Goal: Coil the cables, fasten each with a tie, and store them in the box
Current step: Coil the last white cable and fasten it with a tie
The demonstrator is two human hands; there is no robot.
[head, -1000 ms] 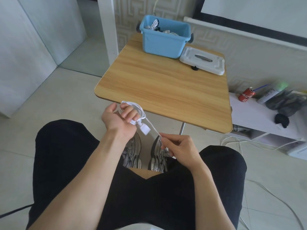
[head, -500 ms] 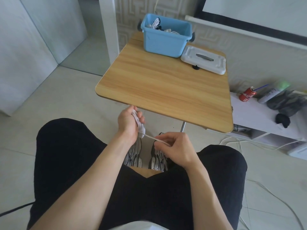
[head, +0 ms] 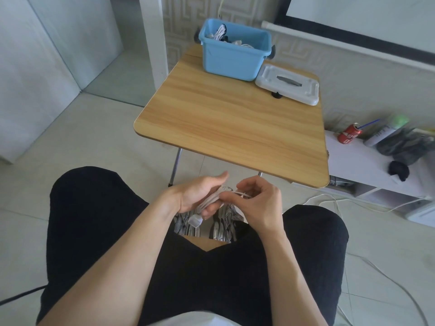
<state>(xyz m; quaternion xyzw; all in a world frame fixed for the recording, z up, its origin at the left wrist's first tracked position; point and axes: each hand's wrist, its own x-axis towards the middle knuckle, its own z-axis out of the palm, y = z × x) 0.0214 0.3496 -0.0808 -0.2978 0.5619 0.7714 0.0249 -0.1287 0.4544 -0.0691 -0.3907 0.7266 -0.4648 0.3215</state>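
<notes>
Both forearms are bare and reach forward over the lap, converging above the knees. The left hand (head: 200, 196) is turned palm up and inward, thumb extended toward the table, fingers curled round a bundled white cable (head: 213, 198). The right hand (head: 261, 201) is seen from the back, wrist slightly bent, its fingers curled and pinching a thin white strand at the bundle. The two hands are touching or very nearly so.

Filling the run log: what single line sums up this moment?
left hand: grips coiled white cable | right hand: pinches loose end | blue box: open, on table
</notes>
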